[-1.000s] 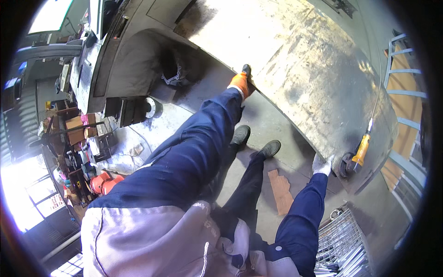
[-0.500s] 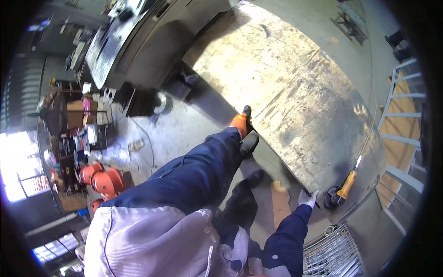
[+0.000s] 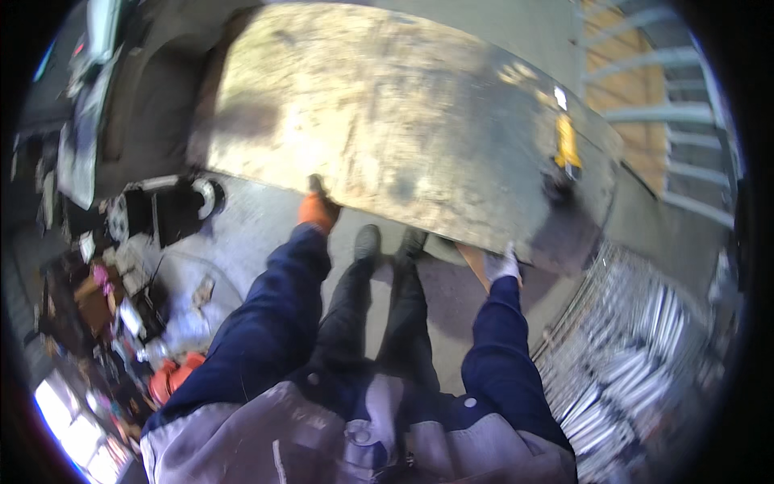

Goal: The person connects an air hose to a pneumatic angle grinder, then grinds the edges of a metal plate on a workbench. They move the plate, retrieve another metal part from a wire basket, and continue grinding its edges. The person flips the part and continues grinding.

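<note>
A worn, stained wooden tabletop (image 3: 387,105) spans the view in front of me. My left hand (image 3: 319,211), in an orange and black glove, is closed on its near edge left of the middle, with the dark thumb on top. Farther right, my right hand (image 3: 505,266) in a pale glove holds the same edge; its fingers under the board are hidden. On the right part of the tabletop lies a yellow angle grinder (image 3: 568,147), its dark head toward me. Neither hand touches it.
Several metal rods or tubes (image 3: 621,363) lie stacked at the lower right. A pale metal frame (image 3: 661,113) stands at the far right. Cluttered shelves (image 3: 97,298) and an orange-red machine (image 3: 173,375) are at left. A small piece of litter (image 3: 203,292) lies on the floor.
My view has turned, so the tabletop now lies more nearly straight across in front of me. Both hands keep hold of its near edge, and the grinder still lies on top.
</note>
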`<state>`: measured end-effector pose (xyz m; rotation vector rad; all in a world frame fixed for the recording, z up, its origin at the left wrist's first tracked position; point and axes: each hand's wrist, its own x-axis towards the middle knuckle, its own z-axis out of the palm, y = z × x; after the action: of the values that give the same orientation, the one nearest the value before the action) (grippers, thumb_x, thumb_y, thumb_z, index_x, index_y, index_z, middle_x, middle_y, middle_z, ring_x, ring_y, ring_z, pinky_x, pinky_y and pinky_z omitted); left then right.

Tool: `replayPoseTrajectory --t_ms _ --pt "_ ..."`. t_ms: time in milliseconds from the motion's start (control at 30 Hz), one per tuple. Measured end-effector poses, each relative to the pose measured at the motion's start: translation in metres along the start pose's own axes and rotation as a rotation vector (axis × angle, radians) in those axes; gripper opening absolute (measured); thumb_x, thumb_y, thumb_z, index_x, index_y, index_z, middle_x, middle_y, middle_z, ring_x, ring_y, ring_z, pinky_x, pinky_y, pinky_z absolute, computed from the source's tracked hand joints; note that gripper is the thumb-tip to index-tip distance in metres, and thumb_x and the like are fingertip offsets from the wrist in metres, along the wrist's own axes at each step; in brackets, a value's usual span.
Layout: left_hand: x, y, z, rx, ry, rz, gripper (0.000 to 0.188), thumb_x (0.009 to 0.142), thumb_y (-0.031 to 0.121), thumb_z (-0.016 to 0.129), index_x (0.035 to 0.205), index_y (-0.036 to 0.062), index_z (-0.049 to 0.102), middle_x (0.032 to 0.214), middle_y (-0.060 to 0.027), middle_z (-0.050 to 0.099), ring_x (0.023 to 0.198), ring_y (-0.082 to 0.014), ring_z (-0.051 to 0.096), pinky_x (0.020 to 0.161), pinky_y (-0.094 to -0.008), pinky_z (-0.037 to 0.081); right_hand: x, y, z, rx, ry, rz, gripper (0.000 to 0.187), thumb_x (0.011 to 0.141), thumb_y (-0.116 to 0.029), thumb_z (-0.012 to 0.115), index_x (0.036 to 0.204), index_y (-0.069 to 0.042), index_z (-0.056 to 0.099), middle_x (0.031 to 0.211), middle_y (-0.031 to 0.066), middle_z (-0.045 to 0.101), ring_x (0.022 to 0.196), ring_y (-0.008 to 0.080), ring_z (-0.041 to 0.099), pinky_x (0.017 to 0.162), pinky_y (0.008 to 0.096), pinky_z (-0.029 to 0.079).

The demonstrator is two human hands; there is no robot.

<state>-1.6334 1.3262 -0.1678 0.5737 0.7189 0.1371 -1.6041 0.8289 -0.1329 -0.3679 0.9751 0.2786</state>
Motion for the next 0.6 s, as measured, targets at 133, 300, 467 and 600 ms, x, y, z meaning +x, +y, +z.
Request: replayPoseTrajectory --t_ms 133,300,467,600 --pt "-0.06 0.006 -0.021 1.085 0.04 0.376 0.043 0.086 0.024 0.061 0.114 -0.0048 0.047 0.101 -0.0232 0.065 0.096 -0.0325 0.063 0.082 -0.037 0.049 -0.039 0.011 -0.029 -0.177 0.048 -0.126 0.062 0.089 -0.045 0.063 0.135 -0.007 0.048 0.138 0.0118 0.05 0.131 0.0274 0.042 0.108 0.0376 0.035" --pt "-0.118 0.006 -0.003 1.46 0.064 0.465 0.044 0.086 0.02 0.058 0.119 -0.0051 0.045 0.1 -0.0287 0.064 0.093 -0.0385 0.064 0.076 -0.0402 0.05 -0.118 -0.048 -0.018 -1.975 0.539 -0.301 0.074 0.086 -0.064 0.052 0.099 0.007 0.067 0.097 0.0249 0.068 0.1 0.0325 0.064 0.088 0.0368 0.048" --pt "-0.114 0.001 -0.004 1.582 0.05 0.597 0.056 0.083 0.03 0.067 0.119 -0.0081 0.049 0.107 -0.027 0.063 0.102 -0.0392 0.06 0.086 -0.0389 0.048 -0.141 -0.04 0.054 -1.989 0.614 -0.582 0.059 0.083 -0.054 0.063 0.107 0.0 0.067 0.105 0.0237 0.066 0.104 0.0368 0.062 0.088 0.0408 0.047" --pt "-0.076 -0.008 -0.022 1.087 0.043 0.506 0.056 0.089 0.048 0.058 0.12 0.0018 0.052 0.087 -0.0103 0.059 0.08 -0.0281 0.055 0.076 -0.0397 0.046 -0.136 -0.063 0.181 -1.65 0.291 -1.562 0.04 0.084 -0.034 0.065 0.112 -0.005 0.06 0.095 0.0214 0.064 0.089 0.0378 0.062 0.077 0.0459 0.049"
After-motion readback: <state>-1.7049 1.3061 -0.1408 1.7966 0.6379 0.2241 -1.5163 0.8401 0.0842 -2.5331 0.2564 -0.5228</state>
